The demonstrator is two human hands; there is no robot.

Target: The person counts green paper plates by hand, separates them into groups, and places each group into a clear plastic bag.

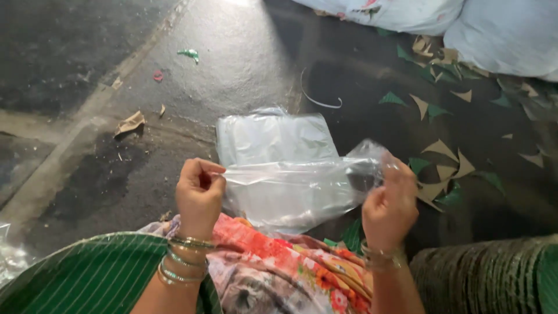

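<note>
A clear plastic bag [293,189] is stretched between both hands above my lap. My left hand [199,195] pinches its left edge with thumb and fingers, bangles on the wrist. At the bag's right edge, my right hand [390,204] grips the plastic, which partly wraps over the fingers. Behind the held bag a flat stack of clear plastic bags [273,136] lies on the dark floor. My lap is covered with flowered orange-pink cloth [285,270].
Green and tan triangular paper scraps [439,157] lie scattered on the floor at right. A stack of green leaf-like plates [485,273] sits at lower right, a green striped disc [93,273] at lower left. White sacks [465,20] rest at the top right. Small litter dots the wet floor.
</note>
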